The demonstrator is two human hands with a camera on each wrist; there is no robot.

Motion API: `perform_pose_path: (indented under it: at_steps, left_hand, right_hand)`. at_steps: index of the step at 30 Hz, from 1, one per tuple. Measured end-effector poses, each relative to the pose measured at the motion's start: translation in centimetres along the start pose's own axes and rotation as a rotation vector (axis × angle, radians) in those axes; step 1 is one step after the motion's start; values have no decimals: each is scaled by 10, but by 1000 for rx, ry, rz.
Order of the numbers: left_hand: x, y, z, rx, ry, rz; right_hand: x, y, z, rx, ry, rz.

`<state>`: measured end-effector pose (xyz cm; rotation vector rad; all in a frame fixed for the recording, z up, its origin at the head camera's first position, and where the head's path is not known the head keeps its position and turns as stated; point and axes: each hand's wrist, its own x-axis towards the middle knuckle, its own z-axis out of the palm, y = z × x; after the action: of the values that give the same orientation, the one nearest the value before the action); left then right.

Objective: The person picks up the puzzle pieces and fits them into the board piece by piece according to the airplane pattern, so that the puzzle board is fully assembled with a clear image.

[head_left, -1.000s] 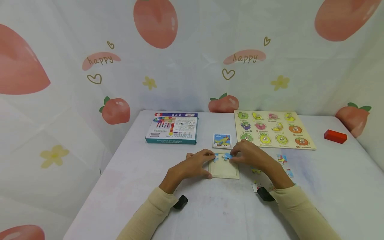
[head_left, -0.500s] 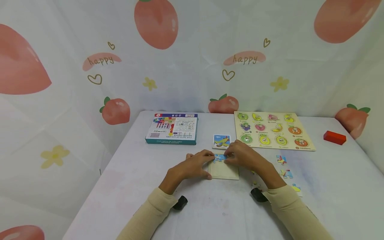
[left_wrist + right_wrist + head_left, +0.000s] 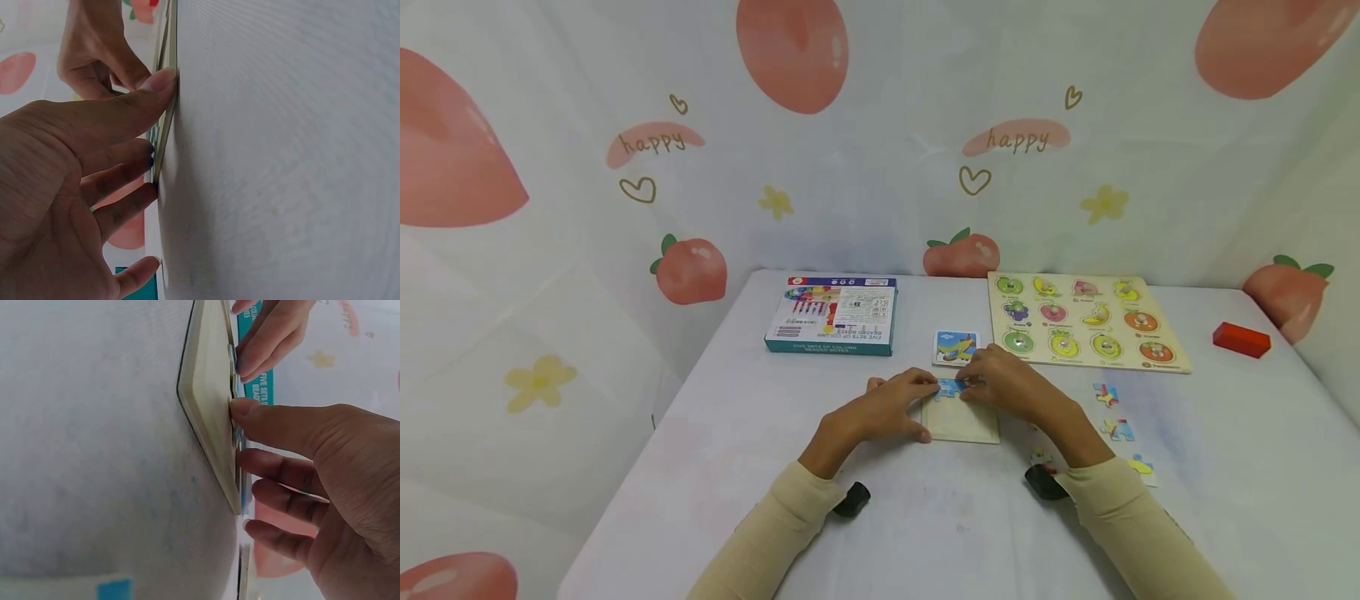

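A small wooden puzzle tray (image 3: pixel 959 422) lies in front of the person, with blue jigsaw pieces (image 3: pixel 947 388) along its far edge. My left hand (image 3: pixel 891 407) grips the tray's left side; its thumb presses the rim in the left wrist view, and the index fingertip rests by the left piece. My right hand (image 3: pixel 1013 385) pinches a blue jigsaw piece at the tray's far right, its thumb (image 3: pixel 250 412) on the piece in the right wrist view. The fingers partly hide that piece. Just behind the tray sits a small picture puzzle (image 3: pixel 955 346) of a yellow airplane.
Several loose jigsaw pieces (image 3: pixel 1118 430) lie to the right, some hidden under the right forearm. Farther back are a fruit peg board (image 3: pixel 1075 332) and a red block (image 3: pixel 1242 339). A flat teal-edged box (image 3: pixel 831 321) stands at the back left.
The right hand has moved left along the tray's far edge, bringing its blue jigsaw piece against the left one. The left hand has stayed at the tray's left side.
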<state>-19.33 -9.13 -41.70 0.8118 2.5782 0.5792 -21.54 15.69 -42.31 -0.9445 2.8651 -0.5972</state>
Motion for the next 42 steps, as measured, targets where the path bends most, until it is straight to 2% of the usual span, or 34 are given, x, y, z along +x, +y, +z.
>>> perform_pose_path:
  at_steps: [15, 23, 28, 36, 42]
  left_hand:
    - [-1, 1, -2, 5, 1, 7]
    - [-1, 1, -2, 4, 2, 9]
    - [-2, 0, -2, 7, -1, 20]
    - [1, 2, 0, 35, 23, 43]
    - [5, 6, 3, 54, -31, 93]
  right_hand:
    - [4, -5, -2, 1, -20, 4]
    - [4, -3, -1, 73, -17, -1]
    - [3, 1, 0, 134, -17, 35]
    - [3, 6, 2, 138, 17, 19]
    - [2, 8, 4, 122, 36, 0]
